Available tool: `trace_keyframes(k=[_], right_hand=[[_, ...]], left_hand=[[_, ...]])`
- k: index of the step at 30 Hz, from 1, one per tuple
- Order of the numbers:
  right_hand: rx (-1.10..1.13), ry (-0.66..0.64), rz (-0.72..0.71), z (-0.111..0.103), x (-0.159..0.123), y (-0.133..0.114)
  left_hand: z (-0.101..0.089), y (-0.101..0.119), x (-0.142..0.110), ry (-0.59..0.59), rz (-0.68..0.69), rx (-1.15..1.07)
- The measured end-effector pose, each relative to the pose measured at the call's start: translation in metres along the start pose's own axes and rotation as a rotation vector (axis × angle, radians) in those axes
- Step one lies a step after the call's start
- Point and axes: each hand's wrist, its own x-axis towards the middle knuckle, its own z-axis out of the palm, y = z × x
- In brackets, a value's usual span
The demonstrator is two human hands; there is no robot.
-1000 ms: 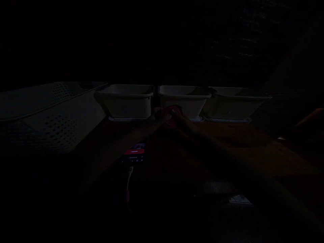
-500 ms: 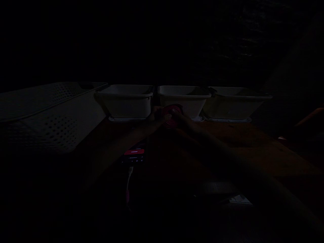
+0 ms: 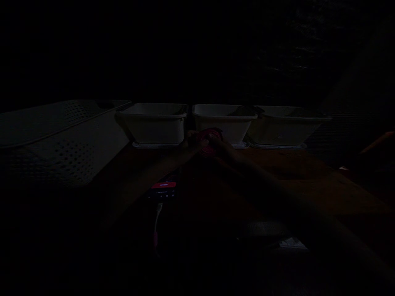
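The light is very dim, so detail is poor. A round pinkish-red object [image 3: 208,153] with faint curved lines sits between my two hands above the wooden table; its kind is hard to make out. My left hand [image 3: 193,142] is closed on its left side, with the thumb across the front. From the right, my right hand [image 3: 218,142] grips it too, its thumb near the upper front. Most of the fingers are hidden behind the object. Below my left forearm lies a phone [image 3: 163,191] with a lit screen.
Three pale tubs [image 3: 154,127] stand in a row at the table's back. A large white perforated basket [image 3: 101,139] fills the left side. A white cable [image 3: 157,213] runs from the phone. Papers [image 3: 292,243] lie at the front right. Another person's arm [image 3: 378,142] shows at far right.
Both hands keep their hold on the round object and hardly move. The view looks slightly darker.
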Motion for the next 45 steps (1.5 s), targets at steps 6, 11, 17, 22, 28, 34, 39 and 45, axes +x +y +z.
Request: trace_keyframes(k=[6,11,17,22,28,34,39,45], right_hand=[[0.022,-0.003,0.011,-0.003,0.005,0.008],[0.036,0.026,0.029,-0.006,0.007,0.012],[0.028,-0.006,0.021,-0.004,0.003,0.003],[0.005,-0.011,0.012,-0.004,0.003,0.002],[0.003,0.005,0.026,-0.003,0.001,0.002],[0.034,0.045,0.04,-0.001,0.002,0.005],[0.047,0.023,0.034,0.001,0.001,0.004],[0.017,-0.016,0.028,0.002,-0.001,0.0]], left_hand=[[0.0,-0.006,0.005,0.037,-0.042,-0.007],[0.001,-0.004,0.003,0.032,-0.034,-0.009],[0.001,0.005,-0.002,-0.005,-0.03,-0.015],[-0.001,0.008,-0.004,-0.025,-0.025,0.012],[0.0,0.007,-0.004,-0.016,-0.049,-0.004],[0.0,0.003,-0.002,-0.015,-0.05,-0.028],[0.0,0.004,-0.003,0.0,-0.069,-0.007],[0.0,-0.002,0.002,0.01,-0.054,-0.002]])
